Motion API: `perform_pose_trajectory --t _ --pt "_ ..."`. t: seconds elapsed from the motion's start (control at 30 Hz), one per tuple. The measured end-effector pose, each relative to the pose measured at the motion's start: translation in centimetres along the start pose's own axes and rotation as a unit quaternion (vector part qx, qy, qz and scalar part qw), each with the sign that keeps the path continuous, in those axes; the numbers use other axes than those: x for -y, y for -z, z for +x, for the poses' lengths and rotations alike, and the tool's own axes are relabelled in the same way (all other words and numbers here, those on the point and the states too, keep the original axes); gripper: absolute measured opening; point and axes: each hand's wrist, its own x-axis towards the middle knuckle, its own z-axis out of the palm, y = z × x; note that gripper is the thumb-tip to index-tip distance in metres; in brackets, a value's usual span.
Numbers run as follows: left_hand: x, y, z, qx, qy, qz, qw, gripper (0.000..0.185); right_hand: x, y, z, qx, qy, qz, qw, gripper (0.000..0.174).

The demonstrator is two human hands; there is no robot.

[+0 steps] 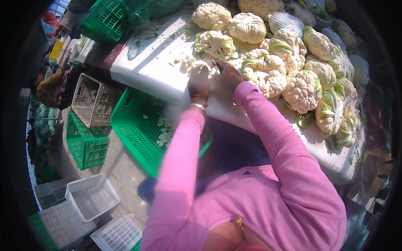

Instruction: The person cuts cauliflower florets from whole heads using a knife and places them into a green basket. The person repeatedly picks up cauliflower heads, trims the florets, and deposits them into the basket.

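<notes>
On the white tabletop (147, 66), my left hand (199, 82) is at a piece of cauliflower (201, 64), partly covering it; its finger positions are blurred. My right hand (228, 74) is closed around a small dark tool (216, 63), perhaps a knife, whose blade I cannot make out. The two hands are close together. Just beyond them lies a cut cauliflower head (216, 45) with its stem side up. Broken florets (263, 70) rest beside my right hand. Many whole heads (302, 91) are piled to the right, some in white foam net sleeves (285, 22).
Below the table edge is a green plastic basket (138, 125) with florets (165, 131) in it. More crates (92, 196) stand on the floor at left, near another person (51, 89). A green crate (103, 20) and netting (141, 15) are at the table's far end.
</notes>
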Motion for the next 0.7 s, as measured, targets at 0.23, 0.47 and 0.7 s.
perform_pose_trajectory --t 0.23,0.47,0.7 --pt "-0.4 2.6 1.3 0.061 0.230 -0.531 0.813 0.048 -0.2 -0.5 -1.8 0.137 -0.062 0.554 0.819 0.032" --pt "2.1 12.1 -4.0 0.234 0.029 -0.754 0.613 0.038 4.0 -3.3 -4.6 0.358 -0.071 0.830 0.421 0.034" --pt "7.0 19.6 -12.8 -0.090 0.160 -0.393 0.901 0.036 5.7 -1.1 -4.6 -0.223 0.268 -0.154 0.925 0.025"
